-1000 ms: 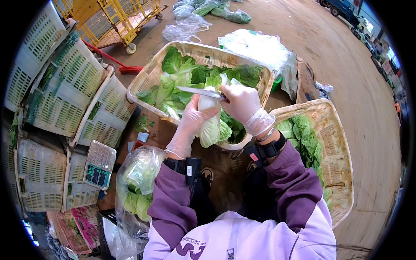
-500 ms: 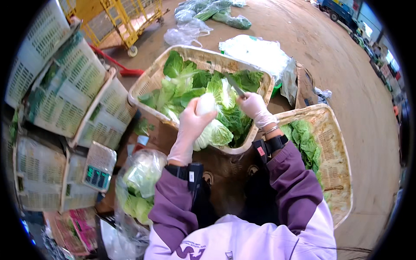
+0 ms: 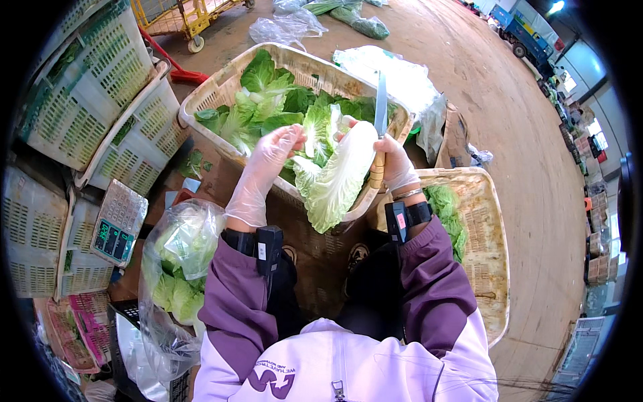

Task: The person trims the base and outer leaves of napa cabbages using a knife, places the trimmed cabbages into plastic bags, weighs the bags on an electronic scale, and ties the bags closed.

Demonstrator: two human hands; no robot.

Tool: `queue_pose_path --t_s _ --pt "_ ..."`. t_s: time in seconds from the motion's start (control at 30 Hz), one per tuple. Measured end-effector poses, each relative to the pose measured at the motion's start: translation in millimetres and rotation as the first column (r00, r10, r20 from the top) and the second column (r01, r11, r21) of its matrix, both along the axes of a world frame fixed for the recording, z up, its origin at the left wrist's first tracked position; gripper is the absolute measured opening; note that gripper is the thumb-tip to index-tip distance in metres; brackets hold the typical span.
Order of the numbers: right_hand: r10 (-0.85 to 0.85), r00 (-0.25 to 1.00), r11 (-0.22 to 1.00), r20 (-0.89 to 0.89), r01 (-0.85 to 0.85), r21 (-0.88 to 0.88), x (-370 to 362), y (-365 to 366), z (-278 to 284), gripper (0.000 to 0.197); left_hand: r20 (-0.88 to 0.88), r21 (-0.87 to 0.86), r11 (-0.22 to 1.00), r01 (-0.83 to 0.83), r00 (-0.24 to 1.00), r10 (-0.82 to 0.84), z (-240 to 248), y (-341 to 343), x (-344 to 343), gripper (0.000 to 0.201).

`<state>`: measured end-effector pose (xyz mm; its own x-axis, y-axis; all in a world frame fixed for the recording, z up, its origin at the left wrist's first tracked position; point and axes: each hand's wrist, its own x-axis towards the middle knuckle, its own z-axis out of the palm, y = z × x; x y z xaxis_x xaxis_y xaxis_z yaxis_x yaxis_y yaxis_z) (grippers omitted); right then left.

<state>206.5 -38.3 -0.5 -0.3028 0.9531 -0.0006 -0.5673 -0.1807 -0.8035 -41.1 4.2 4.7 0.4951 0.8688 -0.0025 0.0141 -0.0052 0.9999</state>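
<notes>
Between my hands, over the front rim of a large plastic crate (image 3: 226,75), a napa cabbage (image 3: 340,175) hangs tilted, its pale leafy end toward me. My right hand (image 3: 395,163), in a clear glove, is closed round the wooden handle of a knife (image 3: 381,107) with the blade pointing up; its fingers also press against the cabbage. My left hand (image 3: 269,155), gloved too, has its fingertips pinched together left of the cabbage, beside loose leaves. Whether a leaf is between those fingertips is hidden. Green cabbage leaves (image 3: 258,100) fill much of the crate behind.
Right of my legs stands a second crate (image 3: 492,248) with cabbages (image 3: 447,214). To the left are a clear bag of cabbages (image 3: 179,241), a scale (image 3: 119,224) and stacked white crates (image 3: 100,87). White plastic sheeting (image 3: 388,70) and a yellow trolley (image 3: 177,20) lie farther off.
My left hand has let go of the cabbage's white base and moved left. The cabbage has turned and now rests against my right hand. The knife blade has swung from up-left to upright.
</notes>
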Motion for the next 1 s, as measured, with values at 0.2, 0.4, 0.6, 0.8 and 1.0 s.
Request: queue_pose_path --t_s 0.2,0.4,0.6,0.8,1.0 --pt "0.0 0.996 0.998 -0.091 0.005 0.055 -10.7 -9.8 18.9 0.077 0.255 -0.112 0.927 0.357 0.912 -0.32 0.1 -17.1 21.7 0.062" --pt "-0.312 0.879 0.94 0.362 0.34 -0.015 -1.7 -3.8 -6.7 0.043 0.26 -0.098 0.919 0.381 0.902 -0.346 12.0 -36.4 18.8 0.054" --pt "-0.493 0.559 0.855 0.667 0.455 0.25 -26.4 -6.7 22.4 0.035 0.668 -0.116 0.978 0.174 0.742 -0.053 46.2 -73.1 -12.8 0.055" --pt "-0.303 0.618 0.953 0.725 0.194 0.233 -148.7 -54.5 39.5 0.043 0.608 -0.074 0.95 -0.303 0.741 0.284 36.4 -204.8 -178.6 0.068" --pt "0.12 0.544 0.977 0.831 -0.213 -0.002 -291.6 -81.6 31.1 0.058 -0.068 0.025 0.603 -0.797 0.601 0.797 -36.5 -301.7 -332.9 0.061"
